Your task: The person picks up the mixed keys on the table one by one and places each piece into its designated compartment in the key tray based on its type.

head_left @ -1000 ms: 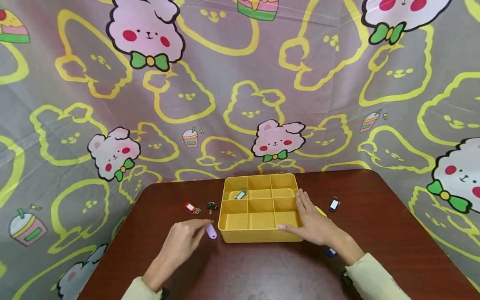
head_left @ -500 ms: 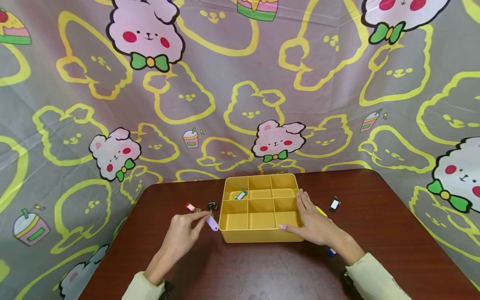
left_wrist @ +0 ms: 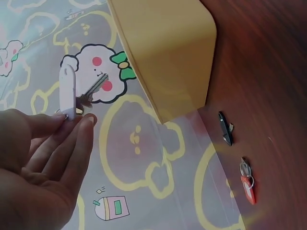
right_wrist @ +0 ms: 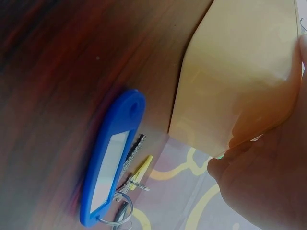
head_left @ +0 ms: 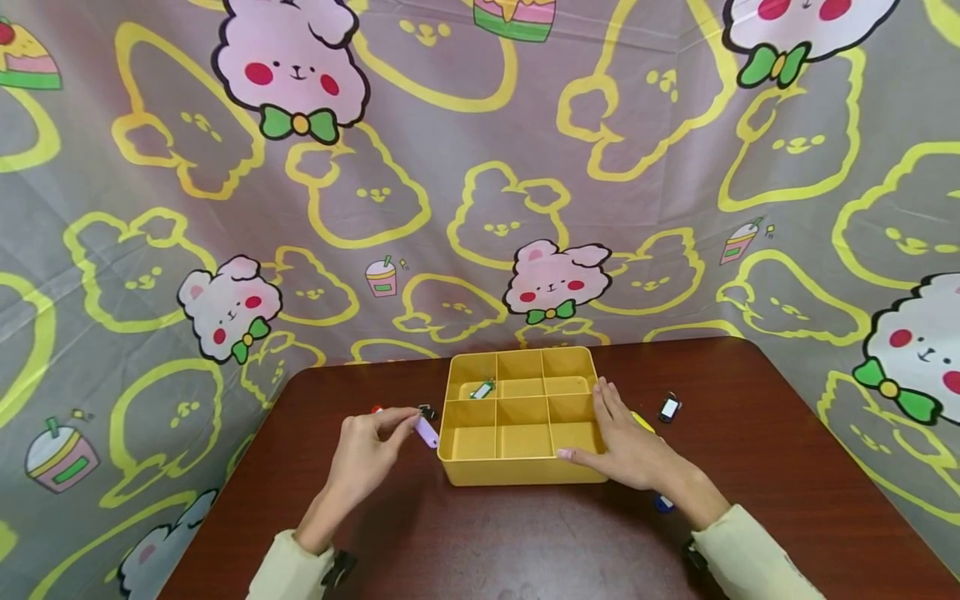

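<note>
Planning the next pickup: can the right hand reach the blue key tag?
Probably yes: the right hand holds nothing, only touching the yellow box, and nothing covers the blue key tag.

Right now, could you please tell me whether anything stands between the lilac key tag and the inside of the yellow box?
Only the left wall of the yellow six-compartment box itself: the lilac key tag, pinched in the left hand, is just outside it. Nothing else visible stands between them.

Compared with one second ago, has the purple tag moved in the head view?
Yes. Held by the left hand, the purple tag has shifted upward in that view, relative to the near-left corner of the yellow box.
</note>
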{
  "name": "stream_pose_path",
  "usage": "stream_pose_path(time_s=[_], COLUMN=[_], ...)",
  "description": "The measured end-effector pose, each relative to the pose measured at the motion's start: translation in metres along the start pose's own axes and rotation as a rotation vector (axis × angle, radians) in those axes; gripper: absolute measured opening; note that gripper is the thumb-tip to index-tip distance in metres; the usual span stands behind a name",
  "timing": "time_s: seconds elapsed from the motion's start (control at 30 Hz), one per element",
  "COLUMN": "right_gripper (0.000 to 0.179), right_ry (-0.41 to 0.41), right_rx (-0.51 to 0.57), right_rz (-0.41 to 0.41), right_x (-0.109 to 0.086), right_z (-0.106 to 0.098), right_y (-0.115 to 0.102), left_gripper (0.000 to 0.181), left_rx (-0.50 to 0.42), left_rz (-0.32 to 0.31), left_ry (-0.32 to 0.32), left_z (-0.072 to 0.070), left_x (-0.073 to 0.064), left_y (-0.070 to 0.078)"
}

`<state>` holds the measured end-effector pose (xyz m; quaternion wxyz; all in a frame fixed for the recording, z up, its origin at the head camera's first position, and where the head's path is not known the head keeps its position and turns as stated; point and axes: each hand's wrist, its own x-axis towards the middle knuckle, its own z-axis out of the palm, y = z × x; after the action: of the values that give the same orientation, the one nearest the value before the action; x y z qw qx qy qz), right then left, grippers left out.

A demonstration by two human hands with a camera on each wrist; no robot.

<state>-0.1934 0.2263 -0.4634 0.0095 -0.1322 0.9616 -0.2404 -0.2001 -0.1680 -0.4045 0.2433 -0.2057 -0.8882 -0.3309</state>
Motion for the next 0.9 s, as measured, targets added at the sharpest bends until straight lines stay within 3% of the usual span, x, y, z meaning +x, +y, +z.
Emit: stream_pose_path(time_s=[0.27,0.5,0.9], right_gripper=[0.130,0.129,0.130], right_ry=[-0.003,0.006,-0.001], right_rx=[0.010,0.011,0.012], right_rz=[0.000,-0.007,0.000], right_x=[0.000,0.000,0.000], right_z=[0.000,0.001,0.001], right_y=[0.000,0.001,0.001], left_gripper=[0.013,0.012,0.020], left_rx=[-0.215,-0.291,-0.550], left_rz=[-0.167,-0.226,-0.361], left_ry=[-0.065,-0.079,-0.154], left_z=[0.000,0.002,0.008], left_x=[0.008,0.015,0.027], left_y=[0.001,-0.001,-0.003])
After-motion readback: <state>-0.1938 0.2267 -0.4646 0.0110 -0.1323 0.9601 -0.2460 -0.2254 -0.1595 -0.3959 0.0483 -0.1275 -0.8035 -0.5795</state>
